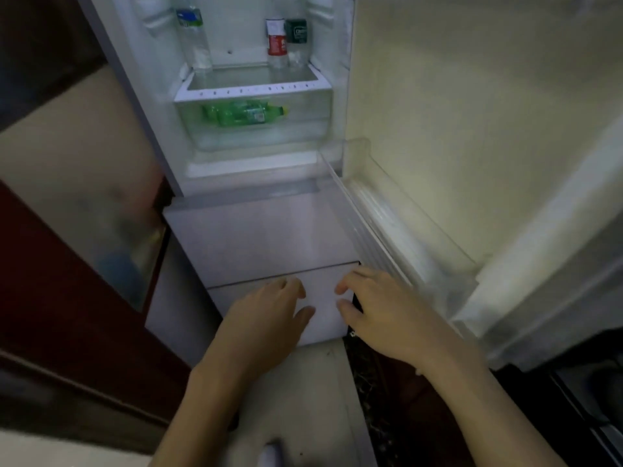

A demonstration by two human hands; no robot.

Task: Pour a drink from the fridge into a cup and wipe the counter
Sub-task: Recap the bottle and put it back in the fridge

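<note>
With the white fridge [256, 203] standing open and both the left hand [269, 318] and right hand [387, 318] empty, fingers loosely spread below it, the red-labelled clear plastic bottle [277, 42] upright on the glass shelf [253, 83] is best grasped round its middle and lifted straight out.

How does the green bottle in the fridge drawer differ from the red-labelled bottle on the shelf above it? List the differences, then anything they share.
1. The green bottle lies on its side; the red-labelled bottle stands upright.
2. The green bottle is tinted green throughout; the red-labelled bottle is clear with a red and white label.
3. The green bottle sits inside the clear drawer; the red-labelled bottle stands on the glass shelf.

Both are plastic drink bottles, untouched by either hand.
</note>
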